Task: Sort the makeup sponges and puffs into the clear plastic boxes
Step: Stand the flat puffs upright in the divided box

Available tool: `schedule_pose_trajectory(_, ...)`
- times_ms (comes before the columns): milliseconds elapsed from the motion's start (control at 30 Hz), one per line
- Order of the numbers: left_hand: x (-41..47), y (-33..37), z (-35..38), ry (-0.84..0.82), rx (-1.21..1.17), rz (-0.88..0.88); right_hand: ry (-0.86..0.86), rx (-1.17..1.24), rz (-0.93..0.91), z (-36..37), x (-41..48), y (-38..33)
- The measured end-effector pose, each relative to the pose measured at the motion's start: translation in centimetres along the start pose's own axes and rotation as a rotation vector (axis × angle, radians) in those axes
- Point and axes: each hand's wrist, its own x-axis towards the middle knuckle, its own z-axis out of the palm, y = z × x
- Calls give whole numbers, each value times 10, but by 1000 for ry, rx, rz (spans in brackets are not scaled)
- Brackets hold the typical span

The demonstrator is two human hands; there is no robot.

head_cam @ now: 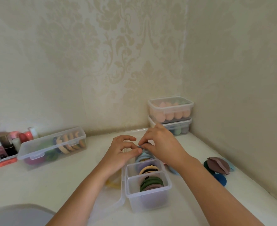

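Note:
A long clear box (148, 202) with dividers stands in front of me, holding upright puffs: green and mauve ones (151, 184) in the near section, cream and black ones (148, 169) in the middle, light blue ones (143, 158) further back. My left hand (123, 150) and my right hand (160, 142) meet over the far section, and both pinch the top edge of a blue-grey puff (142, 146) there. Loose puffs (217, 165) in mauve, dark green and blue lie on the table to the right.
Two stacked lidded boxes (170, 108) of egg-shaped sponges sit in the back right corner. A lidded clear box (52, 145) with puffs lies at left, with cosmetics bottles (7, 141) beyond it. A yellow item (113, 183) lies left of the long box. Walls close in behind and right.

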Motion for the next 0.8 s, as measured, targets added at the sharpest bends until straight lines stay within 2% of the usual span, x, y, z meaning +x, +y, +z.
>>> schedule_pose_trajectory(200, 0, -1, 1, 4, -6, 5, -205, 21, 73, -5, -1, -4)
schedule_pose_trajectory(300, 0, 0, 1, 6, -3, 19, -171, 62, 146, -7, -3, -6)
schedule_pose_trajectory(433, 0, 0, 1, 25, -15, 21, -125, -16, 149, -8, -3, -11)
schedule_pose_trajectory(600, 0, 0, 2, 32, -28, -15, -220, -14, 182, -9, -5, -13)
schedule_pose_trajectory(800, 1, -1, 4, 60, -25, 5, -248, 181, 255, -12, -5, -6)
